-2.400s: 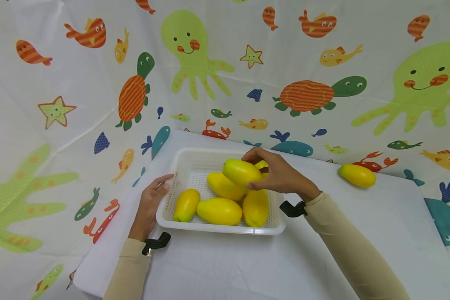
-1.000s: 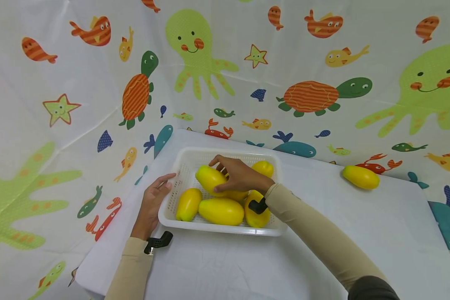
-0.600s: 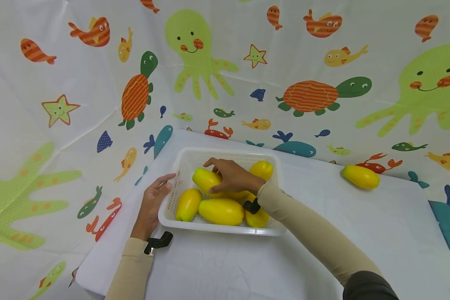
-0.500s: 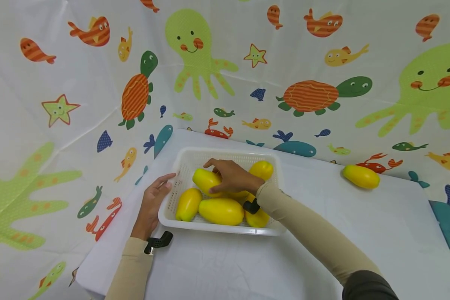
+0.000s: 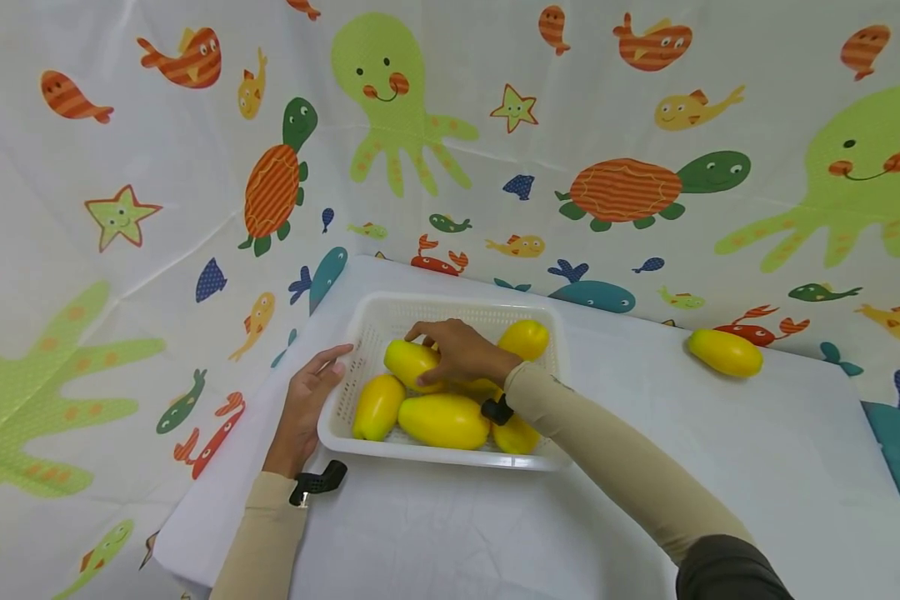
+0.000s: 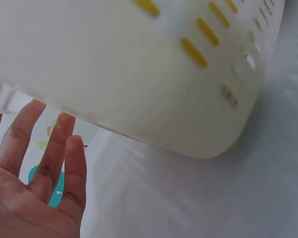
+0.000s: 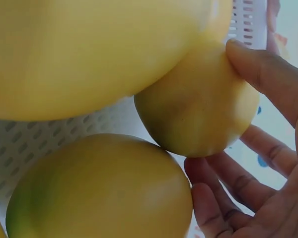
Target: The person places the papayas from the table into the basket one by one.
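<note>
My right hand (image 5: 468,354) grips a yellow papaya with a greenish tip (image 5: 408,363) between thumb and fingers, low inside a white plastic basket (image 5: 450,454). In the right wrist view, my thumb lies on one side of that papaya (image 7: 198,109) and the fingers on the other. Around it in the basket are several more papayas, including one at the front (image 5: 442,422) and one at the left (image 5: 378,407); some are partly hidden by my right hand and wrist. My left hand (image 5: 305,408) rests at the basket's left rim, its fingers extended in the left wrist view.
Another papaya (image 5: 725,352) lies outside the basket, at the back right of the white-covered table (image 5: 645,433). A white cloth printed with sea animals (image 5: 450,150) hangs behind the table and along its left side.
My right hand has carried the papaya leftward and lowered it into the basket, uncovering one at the back right. Over the last half second it has barely moved. My left hand keeps its place.
</note>
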Motion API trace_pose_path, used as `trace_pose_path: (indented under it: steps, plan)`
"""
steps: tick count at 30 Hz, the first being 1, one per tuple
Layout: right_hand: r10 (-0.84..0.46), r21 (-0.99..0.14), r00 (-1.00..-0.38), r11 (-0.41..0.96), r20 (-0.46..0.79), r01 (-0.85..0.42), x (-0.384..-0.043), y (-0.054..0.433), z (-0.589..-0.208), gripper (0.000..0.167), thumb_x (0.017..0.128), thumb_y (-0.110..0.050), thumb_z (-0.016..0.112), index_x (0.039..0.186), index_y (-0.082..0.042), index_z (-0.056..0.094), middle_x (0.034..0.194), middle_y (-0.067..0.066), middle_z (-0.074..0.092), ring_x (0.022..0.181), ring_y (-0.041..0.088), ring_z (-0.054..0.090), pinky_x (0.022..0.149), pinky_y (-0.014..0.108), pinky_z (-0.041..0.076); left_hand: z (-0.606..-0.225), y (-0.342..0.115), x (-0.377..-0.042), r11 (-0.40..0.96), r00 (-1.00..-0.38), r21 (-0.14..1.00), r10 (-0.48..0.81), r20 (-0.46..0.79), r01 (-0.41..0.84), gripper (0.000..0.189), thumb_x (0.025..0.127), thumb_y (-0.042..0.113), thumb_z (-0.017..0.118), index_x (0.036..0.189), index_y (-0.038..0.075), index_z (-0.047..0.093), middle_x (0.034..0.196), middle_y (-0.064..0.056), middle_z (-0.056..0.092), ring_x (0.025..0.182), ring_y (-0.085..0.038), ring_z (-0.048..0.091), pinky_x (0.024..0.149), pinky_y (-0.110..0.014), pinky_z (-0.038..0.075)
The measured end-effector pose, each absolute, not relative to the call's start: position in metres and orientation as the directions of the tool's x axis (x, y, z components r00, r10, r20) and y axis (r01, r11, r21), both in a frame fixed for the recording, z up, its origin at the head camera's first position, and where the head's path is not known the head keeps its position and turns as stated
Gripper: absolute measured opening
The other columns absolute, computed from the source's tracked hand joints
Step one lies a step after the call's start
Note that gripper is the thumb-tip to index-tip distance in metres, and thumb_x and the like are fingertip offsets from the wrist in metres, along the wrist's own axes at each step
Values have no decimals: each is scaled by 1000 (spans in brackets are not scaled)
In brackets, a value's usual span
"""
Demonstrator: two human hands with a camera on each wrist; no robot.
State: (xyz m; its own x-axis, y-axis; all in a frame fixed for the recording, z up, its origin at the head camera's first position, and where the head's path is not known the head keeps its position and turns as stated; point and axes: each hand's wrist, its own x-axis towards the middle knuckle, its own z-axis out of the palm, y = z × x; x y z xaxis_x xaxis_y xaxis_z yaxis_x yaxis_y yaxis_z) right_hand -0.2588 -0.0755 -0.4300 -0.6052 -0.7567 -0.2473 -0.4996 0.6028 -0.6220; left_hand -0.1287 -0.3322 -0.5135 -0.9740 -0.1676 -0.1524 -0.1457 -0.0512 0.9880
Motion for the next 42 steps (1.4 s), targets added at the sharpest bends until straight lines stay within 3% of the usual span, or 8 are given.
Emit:
trace_pose_path:
  steps: [15,24,31,42]
  plan:
    - [-734,-548,-637,641,-234,-537,-256,-82,-439,63,89,-36,88,144,-30,59,135,-1,71,120,21,60,113,42,48,-513,-332,-129,-29,-969,987,-186,-163,-160,62,101,58,64,155,28,53,169,3,45,142,-31,58,103,-39,59]
    - [-775,-449,-604,614,-185,-650,-256,-82,-452,64,91,-45,84,147,-29,58,134,-8,72,117,15,60,104,38,38,-514,-332,-127,-37,-970,988,-184,-156,-151,61,103,56,63,156,28,53,169,2,44,143,-31,57,104,-37,59]
    - [-777,-497,-596,607,-205,-621,-255,-76,-445,64,92,-42,84,149,-26,60,143,-5,68,124,17,59,112,40,38,-515,-331,-127,-47,-972,988,-175,-155,-149,60,103,54,63,156,27,52,169,2,44,143,-29,57,104,-36,59]
    - [-798,-548,-589,551,-127,-629,-261,-51,-423,62,93,-35,84,149,-21,61,146,2,68,130,27,61,120,50,42,-513,-332,-126,-60,-974,988,-168,-153,-145,60,104,52,63,157,25,51,169,1,45,139,-26,61,102,-36,60]
